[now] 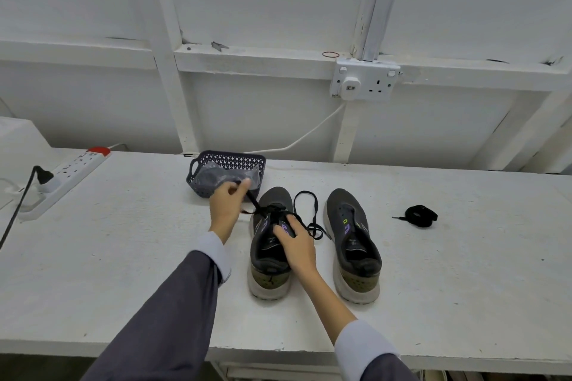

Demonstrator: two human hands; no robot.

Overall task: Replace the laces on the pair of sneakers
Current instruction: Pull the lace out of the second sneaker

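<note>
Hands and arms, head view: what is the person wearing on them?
The left hand and right hand are bare: no gloves, and no ring or watch shows. The left sleeve and right sleeve are dark grey, each with a pale shirt cuff showing at the wrist.

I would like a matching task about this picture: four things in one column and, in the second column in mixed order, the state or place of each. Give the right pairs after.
1. left sneaker
2. right sneaker
3. coiled lace
4. basket

a. holds a plastic bag
b. shows no lace in its eyelets
c. lies alone at the far right of the table
d. the left hand pinches its lace

Pairs: 1-d, 2-b, 3-c, 4-a
</note>
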